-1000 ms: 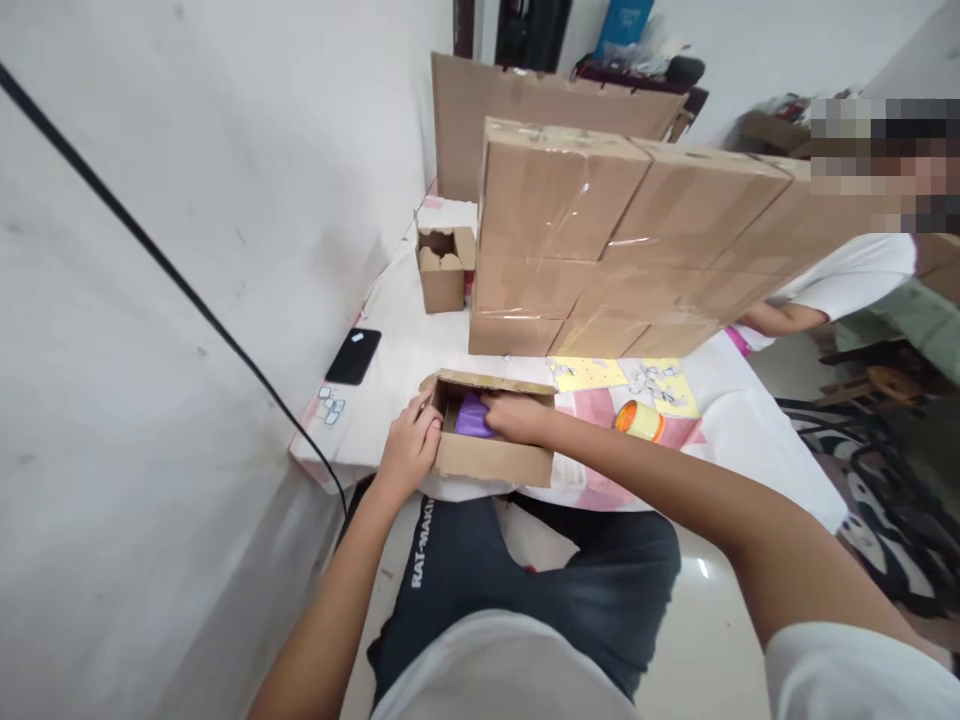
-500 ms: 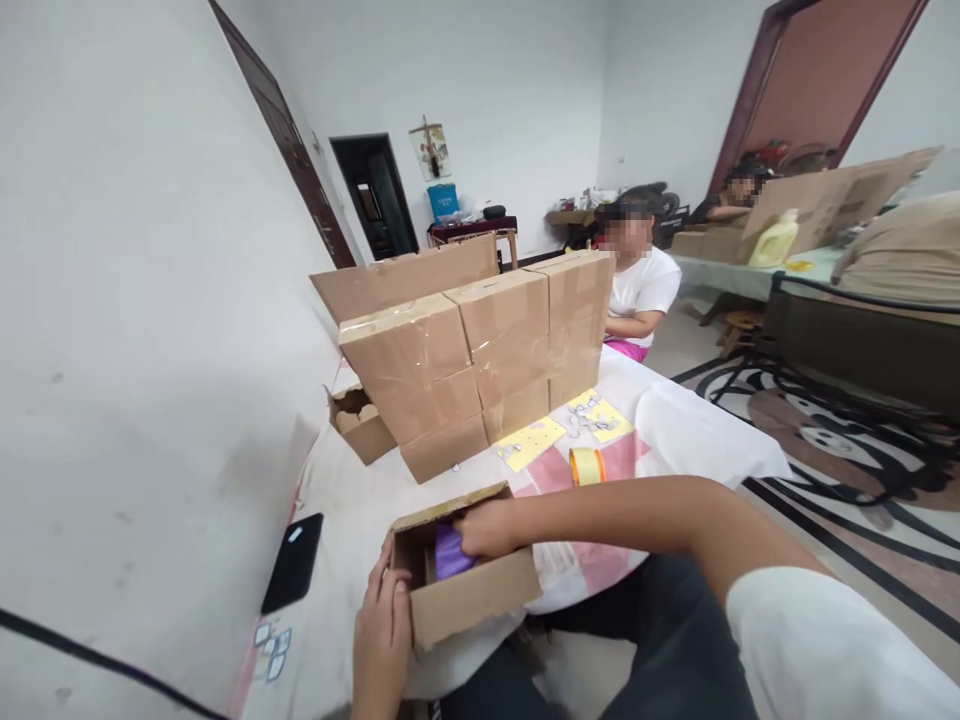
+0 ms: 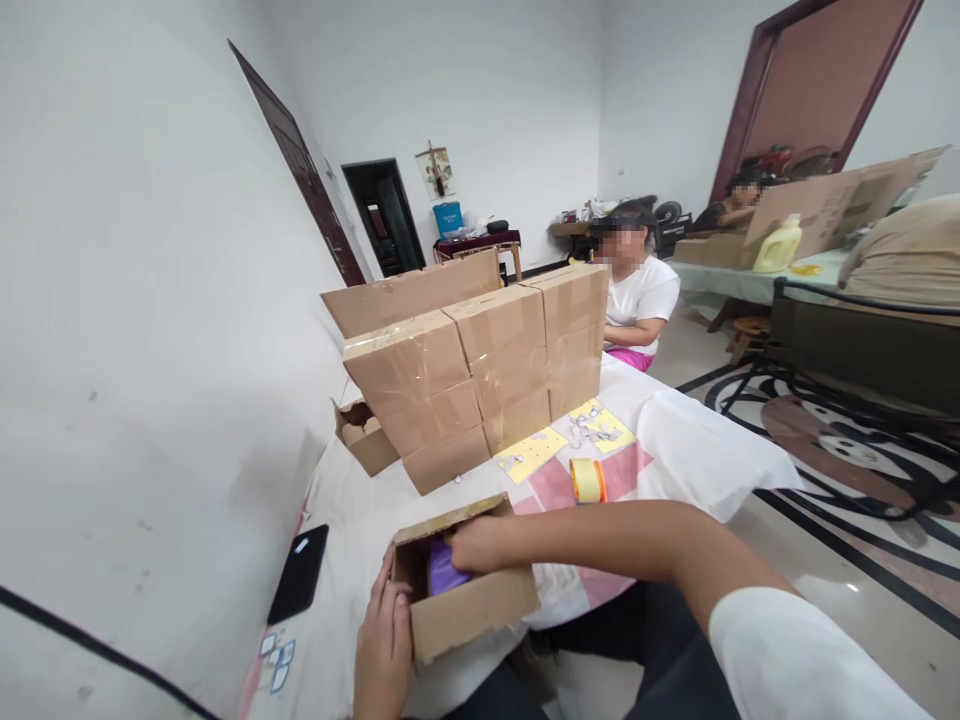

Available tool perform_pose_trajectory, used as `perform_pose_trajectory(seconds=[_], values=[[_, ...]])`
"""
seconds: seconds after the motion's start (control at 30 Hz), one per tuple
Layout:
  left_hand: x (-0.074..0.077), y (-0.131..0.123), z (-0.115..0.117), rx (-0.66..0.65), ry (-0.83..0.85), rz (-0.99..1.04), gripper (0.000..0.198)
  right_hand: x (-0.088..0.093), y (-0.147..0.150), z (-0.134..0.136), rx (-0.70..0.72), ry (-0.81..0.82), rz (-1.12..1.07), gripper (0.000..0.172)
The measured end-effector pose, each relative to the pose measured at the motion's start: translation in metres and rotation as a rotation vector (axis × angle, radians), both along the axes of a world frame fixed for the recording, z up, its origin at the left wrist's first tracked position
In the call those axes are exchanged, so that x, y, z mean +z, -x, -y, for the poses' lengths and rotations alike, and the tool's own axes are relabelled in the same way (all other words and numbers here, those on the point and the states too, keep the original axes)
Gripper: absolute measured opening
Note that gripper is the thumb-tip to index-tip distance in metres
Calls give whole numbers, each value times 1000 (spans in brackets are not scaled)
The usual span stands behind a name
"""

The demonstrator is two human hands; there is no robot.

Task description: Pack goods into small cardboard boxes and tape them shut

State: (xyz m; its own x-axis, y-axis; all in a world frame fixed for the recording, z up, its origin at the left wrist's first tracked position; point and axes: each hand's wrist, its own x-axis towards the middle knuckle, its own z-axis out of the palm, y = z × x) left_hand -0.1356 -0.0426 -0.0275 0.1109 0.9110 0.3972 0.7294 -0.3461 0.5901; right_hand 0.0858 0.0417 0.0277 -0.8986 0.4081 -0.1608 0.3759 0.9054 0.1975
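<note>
A small open cardboard box [image 3: 472, 615] sits at the table's near edge, its open side facing up. My left hand [image 3: 384, 622] is wrapped round the box's left end, fingers over the rim. Reaching in from the right, my right hand [image 3: 480, 545] is inside the box with bent fingers, on a smooth purple item [image 3: 448, 568], perhaps a bag or folded cloth. The fingertips are partly hidden by that item and the box wall. A roll of yellow tape with an orange rim [image 3: 587, 481] lies beyond my right forearm.
Taped cardboard boxes [image 3: 480, 370] form a wall across the table. Behind its left end stands an open box [image 3: 367, 445]. A black tablet-like slab [image 3: 298, 573] lies at the left edge. A person in a white shirt [image 3: 643, 300] sits beyond the boxes.
My right hand and the purple item have shifted slightly left inside the box. My left hand keeps its hold. The whole view has tilted up a little.
</note>
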Motion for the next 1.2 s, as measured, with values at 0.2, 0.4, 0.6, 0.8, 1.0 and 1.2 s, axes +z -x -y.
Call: perform_pose_trajectory(seconds=[0.2,0.4,0.6,0.8,1.0,1.2], values=[[-1,0,0,2,-14,1,33,17,-15,1,-56,73,16,23],[-12,3,-4,14,-69,-39,33,50,-46,1,-110,66,-231,18],[4,1,4,173,-421,-28,43,54,-87,5,-274,55,-544,10],[22,-3,-5,101,-573,43,48,34,-98,10,-376,166,-871,5],[23,-4,-18,35,-385,186,64,30,-89,12,-338,292,-1187,9],[4,-14,-26,182,-82,622,113,15,-78,21,-406,482,-1349,20]])
